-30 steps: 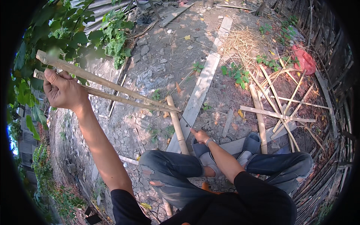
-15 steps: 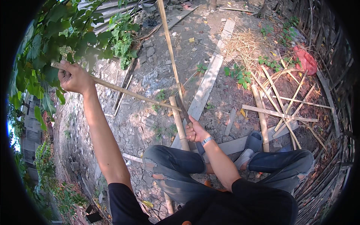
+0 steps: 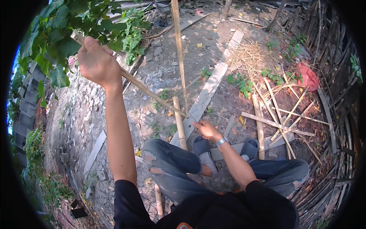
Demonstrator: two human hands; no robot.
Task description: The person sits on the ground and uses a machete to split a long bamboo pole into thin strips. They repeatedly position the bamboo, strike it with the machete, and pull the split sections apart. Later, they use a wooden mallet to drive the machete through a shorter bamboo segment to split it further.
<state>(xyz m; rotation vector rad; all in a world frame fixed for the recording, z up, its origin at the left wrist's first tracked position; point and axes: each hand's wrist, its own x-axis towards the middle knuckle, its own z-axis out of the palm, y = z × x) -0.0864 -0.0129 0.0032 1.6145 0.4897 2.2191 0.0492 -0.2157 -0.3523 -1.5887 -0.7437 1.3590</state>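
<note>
A bamboo strip is clenched near its upper end by the raised left hand; its far end is carried across a bamboo pole, probably for support, just beside the right hand. That hand is curled; whether anything is gripped cannot be told. Ahead, between the hands, a second strip is met at its near end. No writing can be read.

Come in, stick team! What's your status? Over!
Left hand raised, gripping stick. Right hand near its far end, grip unclear. Stick crosses bamboo pole.
</note>
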